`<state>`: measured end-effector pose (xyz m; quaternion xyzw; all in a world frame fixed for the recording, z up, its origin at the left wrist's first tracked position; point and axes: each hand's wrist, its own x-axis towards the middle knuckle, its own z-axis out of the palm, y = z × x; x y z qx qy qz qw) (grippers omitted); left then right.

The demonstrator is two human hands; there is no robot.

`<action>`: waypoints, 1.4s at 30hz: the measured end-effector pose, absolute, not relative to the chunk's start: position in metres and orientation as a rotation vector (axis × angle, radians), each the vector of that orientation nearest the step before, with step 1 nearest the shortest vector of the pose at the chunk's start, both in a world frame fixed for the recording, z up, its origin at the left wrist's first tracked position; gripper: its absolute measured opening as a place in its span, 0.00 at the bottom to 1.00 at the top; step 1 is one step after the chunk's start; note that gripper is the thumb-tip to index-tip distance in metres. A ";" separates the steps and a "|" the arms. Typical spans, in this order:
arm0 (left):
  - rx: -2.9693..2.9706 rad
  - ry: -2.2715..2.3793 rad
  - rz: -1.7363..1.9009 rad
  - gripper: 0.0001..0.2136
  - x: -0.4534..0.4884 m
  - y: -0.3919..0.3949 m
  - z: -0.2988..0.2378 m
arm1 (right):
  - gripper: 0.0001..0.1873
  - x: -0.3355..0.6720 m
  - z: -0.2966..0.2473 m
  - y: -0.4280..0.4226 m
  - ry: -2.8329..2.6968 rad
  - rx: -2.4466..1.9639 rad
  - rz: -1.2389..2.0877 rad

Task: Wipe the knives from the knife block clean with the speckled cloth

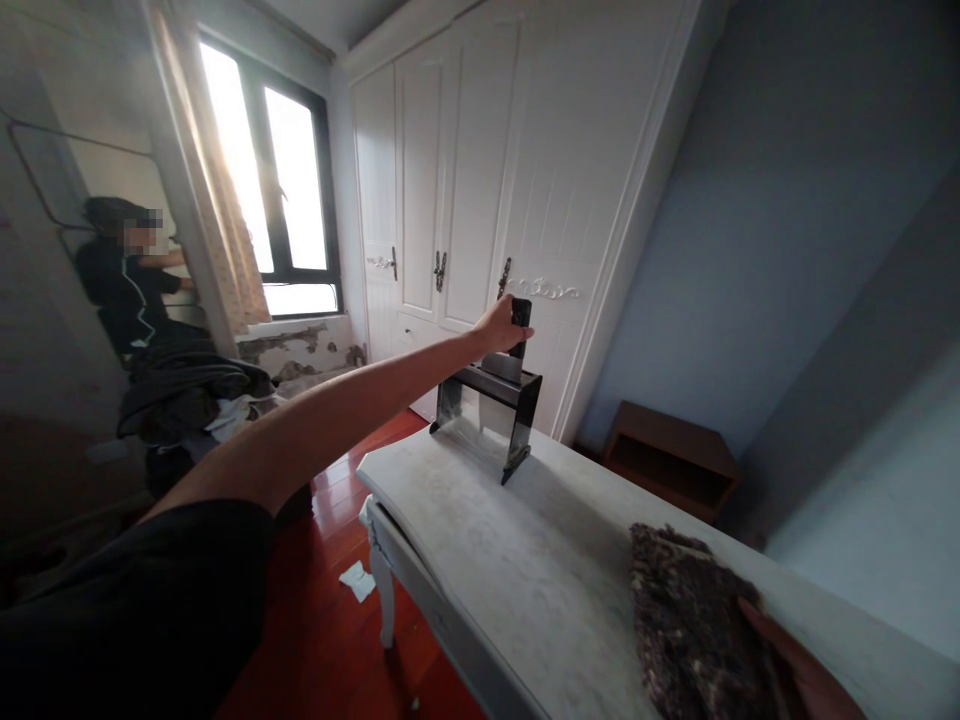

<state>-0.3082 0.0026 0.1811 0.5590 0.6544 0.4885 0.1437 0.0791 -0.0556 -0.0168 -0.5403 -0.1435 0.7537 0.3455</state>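
Black and shiny, a small stand (495, 385) sat at the far end of a white table (510, 560), close to the edge. The person's left hand (499, 325) reached out to it on a long, straight arm. The fingers were curled tight round a flat black thing that stood up in the top of the stand. It looked like a phone (521, 315), but it was too small to be sure.

The right hand (795, 665) lay near the person, on a rough brown rag (690, 610) on the table. Only a bit of that hand showed, so it was hard to tell if it was gripping the rag or just lying on it.

With the arm stretched so far, the grip was likely weak. A good way to hold the phone would be snug and from both sides. Any move should go slowly and straight up and down, so the light stand did not tip or slide off the edge. The right hand was well apart from the stand and could not steady it.

White cupboard doors (450, 200) stood behind the table, with a bright window (289, 170) beside them. Another person (127, 285) was over by the curtain. A scrap of paper (358, 580) lay on the red floor (322, 640).
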 end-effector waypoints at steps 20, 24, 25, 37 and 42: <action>1.612 1.812 1.436 0.14 -0.321 0.014 0.131 | 0.37 0.072 -0.008 -0.059 -0.554 -1.476 1.728; 1.605 1.765 1.427 0.13 -0.319 0.010 0.132 | 0.37 0.075 -0.011 -0.056 -0.586 -1.469 1.665; 1.602 1.755 1.425 0.13 -0.318 0.010 0.132 | 0.36 0.075 -0.011 -0.056 -0.560 -1.459 1.689; 1.561 1.733 1.331 0.13 -0.322 -0.001 0.136 | 0.39 0.069 -0.001 -0.062 -0.610 -1.489 1.683; 1.547 1.658 1.320 0.09 -0.328 -0.010 0.142 | 0.39 0.072 -0.004 -0.061 -0.567 -1.374 1.846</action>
